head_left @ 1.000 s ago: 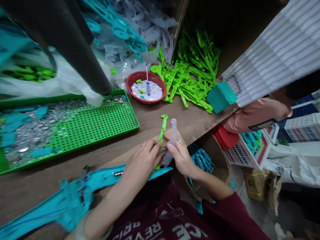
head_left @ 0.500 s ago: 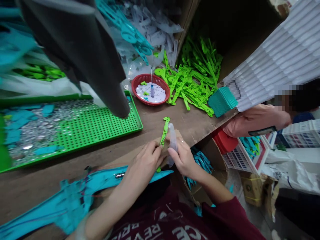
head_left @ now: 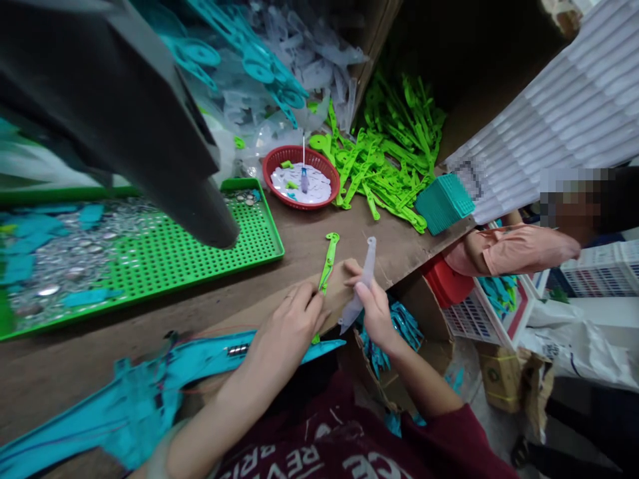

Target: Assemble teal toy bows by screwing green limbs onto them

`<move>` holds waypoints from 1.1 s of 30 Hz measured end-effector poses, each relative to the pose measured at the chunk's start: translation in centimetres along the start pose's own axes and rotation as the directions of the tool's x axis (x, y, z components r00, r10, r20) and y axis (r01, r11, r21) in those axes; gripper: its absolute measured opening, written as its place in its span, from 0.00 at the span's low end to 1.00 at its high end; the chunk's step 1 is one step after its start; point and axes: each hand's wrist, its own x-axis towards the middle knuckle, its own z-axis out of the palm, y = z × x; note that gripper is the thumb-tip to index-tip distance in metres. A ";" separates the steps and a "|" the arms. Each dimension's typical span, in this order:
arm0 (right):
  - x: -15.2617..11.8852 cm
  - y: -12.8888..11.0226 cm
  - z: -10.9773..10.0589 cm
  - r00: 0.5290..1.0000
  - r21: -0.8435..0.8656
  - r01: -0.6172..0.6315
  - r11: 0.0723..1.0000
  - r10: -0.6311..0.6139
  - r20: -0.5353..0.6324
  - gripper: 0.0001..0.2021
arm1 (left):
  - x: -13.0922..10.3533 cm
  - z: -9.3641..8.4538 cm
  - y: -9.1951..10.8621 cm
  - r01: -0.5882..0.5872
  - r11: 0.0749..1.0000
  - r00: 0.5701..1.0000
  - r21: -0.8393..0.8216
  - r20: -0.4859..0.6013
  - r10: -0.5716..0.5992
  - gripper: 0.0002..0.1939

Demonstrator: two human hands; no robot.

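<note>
Nearest the body, a long teal plastic frame with thin wires (head_left: 144, 392) lies slantwise on the bench, partly beneath the left forearm. Past it, the left hand (head_left: 294, 311) is laid palm down, its fingers closed on the lower half of a narrow bright green plastic strip (head_left: 329, 261); the strip's tip peeps out below the hand, and its hooked end points away from the body. Just to the right, the right hand (head_left: 374, 309) pinches a translucent whitish plastic strip (head_left: 368, 263) by its middle, thumb on top, tilted a little rightward. The two strips are apart, with light brown cardboard (head_left: 335, 287) showing between them.

The bench's edge runs diagonally close by the right hand; lower down beyond it is an open cardboard box holding teal parts (head_left: 402, 326). Ahead of both strips, bare brown benchtop (head_left: 299, 236) gives open room. A perforated green plastic tray (head_left: 200, 233) of metal bits bounds it on the left, under a thick dark grey bar (head_left: 164, 133). Farther off stand a round red plastic basket (head_left: 272, 189), a heap of bright green plastic parts (head_left: 379, 166) and a stack of teal plates (head_left: 444, 203).
</note>
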 end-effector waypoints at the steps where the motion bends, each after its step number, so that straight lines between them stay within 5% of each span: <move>1: 0.2 0.0 0.0 1.000 -0.002 -0.018 1.000 0.018 -0.012 0.19 | 0.0 0.0 0.0 -0.007 1.000 1.000 -0.002 -0.012 0.007 0.12; 19: -1.3 -2.6 1.4 0.986 -0.210 0.090 0.974 -0.058 0.156 0.19 | -0.1 0.1 -0.1 -0.057 0.998 0.993 0.039 -0.101 0.060 0.16; 25: 0.5 -3.3 0.8 0.890 -0.423 0.424 0.801 -0.281 0.360 0.20 | -0.1 -0.1 -0.2 -0.136 0.990 0.989 0.049 -0.057 0.138 0.17; 31: 1.6 -2.7 -0.5 0.797 -0.368 0.561 0.741 -0.364 0.483 0.18 | 0.1 -0.3 0.0 -0.035 0.999 0.996 0.000 -0.087 0.035 0.16; 33: 1.9 -2.3 -0.6 0.820 -0.357 0.536 0.765 -0.371 0.436 0.18 | 0.3 -0.4 0.0 -0.040 0.999 0.996 0.015 -0.078 0.041 0.14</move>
